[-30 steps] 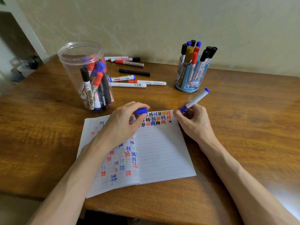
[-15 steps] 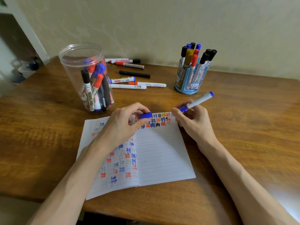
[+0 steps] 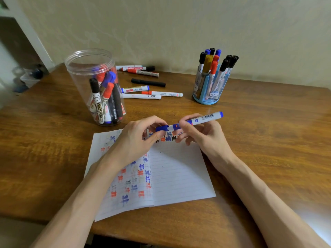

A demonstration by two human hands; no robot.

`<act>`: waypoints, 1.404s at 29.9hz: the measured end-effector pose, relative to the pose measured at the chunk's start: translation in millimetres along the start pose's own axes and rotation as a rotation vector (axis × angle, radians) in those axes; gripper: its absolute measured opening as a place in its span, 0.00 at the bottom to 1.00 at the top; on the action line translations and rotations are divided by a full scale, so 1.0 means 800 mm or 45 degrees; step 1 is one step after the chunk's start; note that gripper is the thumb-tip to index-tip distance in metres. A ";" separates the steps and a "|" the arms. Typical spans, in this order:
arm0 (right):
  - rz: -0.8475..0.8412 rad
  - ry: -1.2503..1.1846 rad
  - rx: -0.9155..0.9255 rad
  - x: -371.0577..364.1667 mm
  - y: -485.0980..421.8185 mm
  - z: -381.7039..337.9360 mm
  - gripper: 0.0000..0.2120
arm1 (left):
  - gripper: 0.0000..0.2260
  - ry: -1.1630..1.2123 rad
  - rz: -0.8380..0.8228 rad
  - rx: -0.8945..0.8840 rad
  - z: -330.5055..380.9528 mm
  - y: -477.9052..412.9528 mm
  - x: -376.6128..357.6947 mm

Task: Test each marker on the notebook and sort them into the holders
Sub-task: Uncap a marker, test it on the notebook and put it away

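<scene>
Step in hand: we judge this to be recapping the blue marker point(image 3: 204, 119) after its test, since blue, red and black strokes already fill the top of the notebook point(image 3: 179, 176).
Left hand: our left hand point(image 3: 139, 138) pinches the blue cap point(image 3: 162, 128) between the thumb and curled fingers, with its open end facing right.
Right hand: our right hand point(image 3: 202, 135) grips the marker near its writing end, fingers curled round the barrel. The tail slants up and to the right.
Where the marker is: in the air just over the notebook's far edge, between the clear jar point(image 3: 78, 90) and the blue holder point(image 3: 211, 100), touching neither.
Cap and tip: they meet or nearly meet. We cannot tell whether the tip is inside yet.
Doing it well: we keep the cap and barrel on one line and push straight along it, not at an angle, so the wet tip does not smear our fingers or the page. We press until the cap seats fully, because a loose cap dries the ink.
Which holder: the jar holds thick whiteboard markers and the blue holder slim ones. This slim barrel probably belongs in the blue holder, though that is our guess.
Left to do: several loose markers point(image 3: 143, 96) lie on the table point(image 3: 268, 131) behind the jar, likely untested.
</scene>
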State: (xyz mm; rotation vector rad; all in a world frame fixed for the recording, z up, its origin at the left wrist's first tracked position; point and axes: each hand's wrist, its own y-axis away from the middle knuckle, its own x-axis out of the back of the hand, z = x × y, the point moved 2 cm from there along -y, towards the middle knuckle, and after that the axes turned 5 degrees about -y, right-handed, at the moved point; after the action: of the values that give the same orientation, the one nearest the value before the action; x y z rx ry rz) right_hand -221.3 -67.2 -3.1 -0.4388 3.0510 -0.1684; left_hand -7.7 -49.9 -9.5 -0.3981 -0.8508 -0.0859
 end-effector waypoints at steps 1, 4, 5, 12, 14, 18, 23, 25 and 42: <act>0.008 -0.076 -0.039 0.001 -0.001 0.000 0.14 | 0.11 0.002 0.008 -0.001 -0.001 0.000 0.000; 0.063 -0.038 -0.048 0.007 -0.003 0.000 0.17 | 0.11 0.021 0.017 -0.001 -0.002 -0.001 0.001; 0.079 0.014 -0.030 0.009 -0.003 0.002 0.17 | 0.12 0.024 0.014 -0.003 -0.002 -0.001 0.001; 0.093 0.062 0.089 0.014 -0.001 -0.001 0.10 | 0.14 0.045 0.006 -0.001 -0.002 -0.001 0.001; 0.061 0.089 0.098 0.015 -0.001 -0.001 0.11 | 0.14 0.040 0.016 -0.008 -0.002 -0.001 0.001; -0.019 0.108 -0.013 0.021 -0.001 -0.004 0.12 | 0.11 0.022 0.040 -0.006 -0.004 -0.001 0.004; -0.164 0.248 -0.055 0.034 -0.004 -0.008 0.13 | 0.11 0.075 0.095 0.067 -0.006 -0.002 0.010; -0.143 0.452 0.032 0.034 -0.005 -0.006 0.15 | 0.11 0.052 0.092 0.069 -0.007 -0.001 0.010; -0.087 0.540 0.267 0.017 -0.005 0.018 0.12 | 0.08 -0.085 0.194 -0.055 -0.005 -0.002 0.011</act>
State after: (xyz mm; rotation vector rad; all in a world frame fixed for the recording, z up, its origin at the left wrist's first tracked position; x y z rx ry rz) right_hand -232.5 -76.4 -17.4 -0.5542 3.3714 -0.6583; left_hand 0.8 -52.0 -5.0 -0.5074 -0.8828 0.0501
